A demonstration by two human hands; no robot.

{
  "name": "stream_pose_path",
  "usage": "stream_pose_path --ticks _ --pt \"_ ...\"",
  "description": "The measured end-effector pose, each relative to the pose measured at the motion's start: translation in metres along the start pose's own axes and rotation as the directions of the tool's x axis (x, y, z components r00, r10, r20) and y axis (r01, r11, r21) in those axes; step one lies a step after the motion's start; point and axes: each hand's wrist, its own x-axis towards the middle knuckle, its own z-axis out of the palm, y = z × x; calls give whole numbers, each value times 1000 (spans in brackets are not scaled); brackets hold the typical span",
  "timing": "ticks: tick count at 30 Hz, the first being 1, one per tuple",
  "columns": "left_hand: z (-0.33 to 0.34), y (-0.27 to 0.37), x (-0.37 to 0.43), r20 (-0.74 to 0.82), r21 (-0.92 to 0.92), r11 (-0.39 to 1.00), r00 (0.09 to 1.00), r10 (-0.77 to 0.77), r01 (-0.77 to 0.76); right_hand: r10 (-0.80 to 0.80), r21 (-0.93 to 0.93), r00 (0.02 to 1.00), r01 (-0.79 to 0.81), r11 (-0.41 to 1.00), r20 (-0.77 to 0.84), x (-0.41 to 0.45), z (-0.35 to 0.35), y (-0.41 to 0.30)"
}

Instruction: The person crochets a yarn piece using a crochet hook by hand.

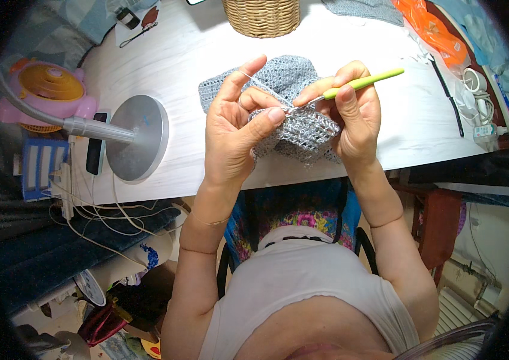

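Grey crocheted fabric point(301, 135) hangs from my hands above the front edge of the table. My left hand point(241, 121) pinches its upper edge between thumb and fingers. Over the raised left index finger runs a strand of grey yarn point(263, 85), leading down to the stitches. My right hand point(355, 108) grips a crochet hook by its lime-green handle point(367, 83). The hook's metal tip meets the fabric's edge close to the left thumb. Behind my hands, more grey crocheted fabric point(288, 74) with small openings lies on the table.
On the white table point(182, 58) a wicker basket point(262, 18) stands at the back. To the left are a lamp base point(139, 137), a phone point(96, 148) and a pink toy-like item point(49, 92). Cables point(114, 211) hang off the left edge. An orange plastic bag point(439, 38) lies at right.
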Motion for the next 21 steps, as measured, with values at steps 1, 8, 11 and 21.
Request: stream_pose_path --ticks 1,8,11,21 --pt "0 0 -1 -3 3 1000 1000 2 -2 2 0 1000 -2 1000 0 -1 -1 0" --pt "2 -8 -4 -31 245 960 988 149 -137 -292 -136 956 295 946 39 -8 -2 4" --pt "11 -10 -4 -14 51 994 995 94 -93 -369 -117 929 368 922 9 -15 1 12" --pt "13 -9 -7 -8 -76 997 1000 15 -16 -74 64 989 83 995 -125 -15 -1 -2"
